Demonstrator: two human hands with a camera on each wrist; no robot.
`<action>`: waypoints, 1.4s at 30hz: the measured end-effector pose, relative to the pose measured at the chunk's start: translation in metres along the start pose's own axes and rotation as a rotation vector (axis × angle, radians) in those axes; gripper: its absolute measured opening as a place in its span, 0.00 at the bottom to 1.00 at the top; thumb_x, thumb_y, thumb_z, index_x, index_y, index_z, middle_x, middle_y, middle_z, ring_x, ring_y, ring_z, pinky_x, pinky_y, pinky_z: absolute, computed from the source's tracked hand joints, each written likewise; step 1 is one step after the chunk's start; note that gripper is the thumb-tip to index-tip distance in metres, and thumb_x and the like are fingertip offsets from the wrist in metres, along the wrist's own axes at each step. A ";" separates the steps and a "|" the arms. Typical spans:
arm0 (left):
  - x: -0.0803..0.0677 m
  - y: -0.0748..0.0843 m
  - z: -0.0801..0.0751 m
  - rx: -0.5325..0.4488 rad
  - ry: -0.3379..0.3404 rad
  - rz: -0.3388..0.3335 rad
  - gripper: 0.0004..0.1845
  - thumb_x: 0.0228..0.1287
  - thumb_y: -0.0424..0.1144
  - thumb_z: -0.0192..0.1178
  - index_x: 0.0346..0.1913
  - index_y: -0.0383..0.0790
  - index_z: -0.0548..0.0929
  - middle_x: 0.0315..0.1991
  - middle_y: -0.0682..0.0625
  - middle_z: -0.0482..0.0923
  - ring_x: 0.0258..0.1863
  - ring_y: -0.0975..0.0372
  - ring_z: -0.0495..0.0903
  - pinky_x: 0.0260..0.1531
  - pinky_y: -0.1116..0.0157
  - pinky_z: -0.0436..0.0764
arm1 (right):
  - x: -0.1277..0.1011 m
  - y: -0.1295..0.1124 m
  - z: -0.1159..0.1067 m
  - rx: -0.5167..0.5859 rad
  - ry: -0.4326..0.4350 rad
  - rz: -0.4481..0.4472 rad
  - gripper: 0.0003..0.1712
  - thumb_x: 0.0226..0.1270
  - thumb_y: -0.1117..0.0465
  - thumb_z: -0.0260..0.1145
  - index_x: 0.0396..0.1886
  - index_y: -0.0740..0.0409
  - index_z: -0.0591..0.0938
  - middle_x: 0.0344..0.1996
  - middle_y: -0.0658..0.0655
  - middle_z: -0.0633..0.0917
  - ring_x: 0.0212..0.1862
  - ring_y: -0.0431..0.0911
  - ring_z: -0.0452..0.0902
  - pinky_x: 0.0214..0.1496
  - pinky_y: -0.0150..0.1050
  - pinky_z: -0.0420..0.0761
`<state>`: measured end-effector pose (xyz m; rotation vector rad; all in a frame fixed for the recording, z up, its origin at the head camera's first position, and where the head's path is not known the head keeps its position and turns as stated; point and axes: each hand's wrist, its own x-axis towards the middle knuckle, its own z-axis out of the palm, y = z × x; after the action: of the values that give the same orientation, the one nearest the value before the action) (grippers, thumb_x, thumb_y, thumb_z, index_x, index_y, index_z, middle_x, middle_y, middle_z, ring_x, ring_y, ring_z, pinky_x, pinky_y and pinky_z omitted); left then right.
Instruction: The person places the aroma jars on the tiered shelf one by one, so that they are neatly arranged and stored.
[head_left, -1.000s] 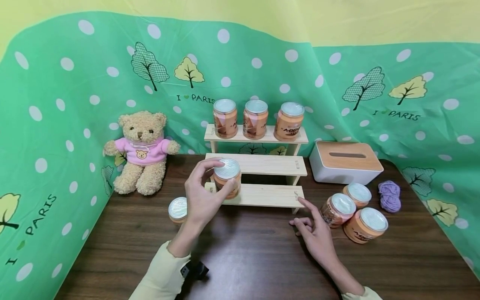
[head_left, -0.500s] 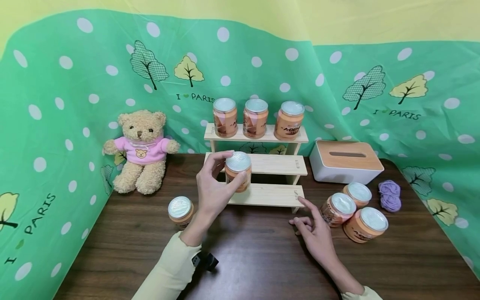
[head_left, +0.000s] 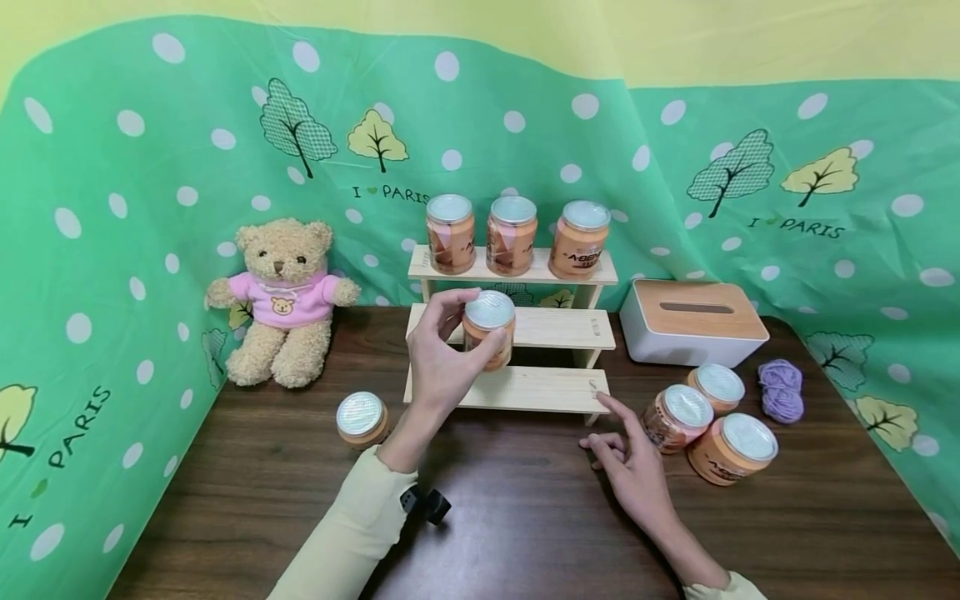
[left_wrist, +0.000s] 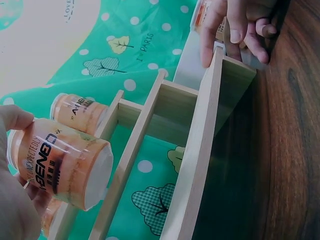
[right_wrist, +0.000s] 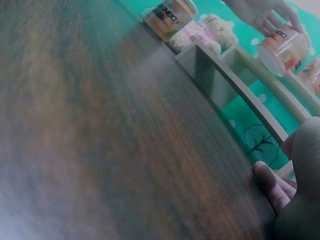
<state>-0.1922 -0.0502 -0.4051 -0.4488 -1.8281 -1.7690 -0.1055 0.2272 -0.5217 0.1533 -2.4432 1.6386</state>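
Your left hand point(head_left: 444, 362) grips a jar point(head_left: 488, 327), some fingers hidden; your loose right hand point(head_left: 633, 468), index outstretched, probably touches the shelf point(head_left: 528, 389).

Glossy wrap is seen on the held jar point(head_left: 489, 323); smooth, matt wood in the stand point(head_left: 536, 390); rough plush in the bear point(head_left: 279, 304) at nine o'clock.

Your head view: from above, faces forward and down across table point(head_left: 525, 525), widest and farthest, takes in wooden rack point(head_left: 525, 390) and green backdrop point(head_left: 202, 92). Your left wrist view: close by held jar point(left_wrist: 65, 162), turned sideways, looking along rack toward your right hand point(head_left: 636, 475). Your right wrist view: low over table, tilted, looking past rack toward your left hand point(head_left: 444, 360). Both wrist views share rack and held jar.
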 end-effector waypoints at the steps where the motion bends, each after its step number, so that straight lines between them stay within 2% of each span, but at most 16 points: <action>1: 0.000 -0.001 0.001 -0.001 0.001 -0.003 0.28 0.57 0.29 0.83 0.60 0.32 0.85 0.58 0.40 0.87 0.57 0.51 0.88 0.63 0.53 0.87 | 0.000 0.000 0.000 -0.001 -0.002 0.000 0.38 0.80 0.75 0.66 0.84 0.50 0.72 0.37 0.62 0.93 0.40 0.38 0.91 0.35 0.36 0.90; 8: 0.003 -0.007 0.007 -0.007 0.009 -0.009 0.27 0.58 0.29 0.83 0.60 0.32 0.85 0.58 0.40 0.88 0.57 0.53 0.89 0.63 0.55 0.87 | 0.000 -0.001 0.001 0.000 -0.009 0.005 0.37 0.81 0.75 0.66 0.84 0.50 0.71 0.41 0.64 0.92 0.41 0.38 0.91 0.36 0.37 0.90; 14: 0.006 -0.009 0.015 -0.018 0.011 -0.013 0.26 0.58 0.29 0.83 0.59 0.32 0.85 0.59 0.40 0.88 0.58 0.53 0.89 0.64 0.56 0.86 | 0.000 -0.001 0.001 -0.011 -0.003 -0.003 0.37 0.80 0.75 0.66 0.84 0.51 0.71 0.37 0.62 0.93 0.40 0.38 0.91 0.35 0.36 0.90; 19: 0.009 -0.009 0.019 0.049 0.014 -0.050 0.27 0.60 0.35 0.84 0.59 0.36 0.85 0.60 0.45 0.88 0.58 0.55 0.88 0.64 0.54 0.85 | 0.000 -0.001 0.001 -0.014 -0.001 -0.001 0.37 0.80 0.75 0.67 0.84 0.51 0.72 0.37 0.62 0.93 0.40 0.39 0.91 0.35 0.36 0.90; 23: 0.010 -0.009 0.020 0.104 0.029 -0.097 0.29 0.59 0.39 0.86 0.61 0.39 0.85 0.59 0.49 0.89 0.56 0.55 0.87 0.58 0.51 0.87 | 0.000 -0.001 0.001 -0.012 -0.006 0.002 0.37 0.81 0.74 0.66 0.84 0.51 0.71 0.37 0.62 0.93 0.40 0.39 0.91 0.35 0.36 0.90; 26: 0.010 -0.009 0.021 0.113 0.030 -0.123 0.31 0.58 0.41 0.86 0.62 0.39 0.84 0.59 0.47 0.87 0.55 0.54 0.87 0.57 0.51 0.88 | 0.000 -0.001 0.000 -0.010 -0.001 0.002 0.37 0.81 0.74 0.67 0.84 0.50 0.71 0.37 0.61 0.94 0.40 0.39 0.91 0.35 0.36 0.90; 32: 0.012 -0.011 0.023 0.120 0.050 -0.151 0.32 0.58 0.42 0.86 0.62 0.36 0.83 0.58 0.43 0.81 0.57 0.53 0.85 0.61 0.57 0.87 | 0.000 0.000 -0.001 -0.012 -0.003 0.002 0.37 0.81 0.73 0.67 0.84 0.50 0.71 0.37 0.60 0.94 0.40 0.38 0.91 0.35 0.36 0.90; 42: 0.016 -0.018 0.030 0.065 0.066 -0.140 0.30 0.61 0.39 0.85 0.61 0.31 0.82 0.58 0.40 0.82 0.59 0.51 0.85 0.65 0.58 0.85 | 0.000 -0.001 0.000 -0.014 -0.003 0.007 0.37 0.81 0.74 0.66 0.84 0.50 0.71 0.39 0.62 0.93 0.40 0.39 0.91 0.35 0.36 0.90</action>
<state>-0.2198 -0.0241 -0.4098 -0.2395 -1.9052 -1.7874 -0.1049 0.2268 -0.5206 0.1447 -2.4596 1.6251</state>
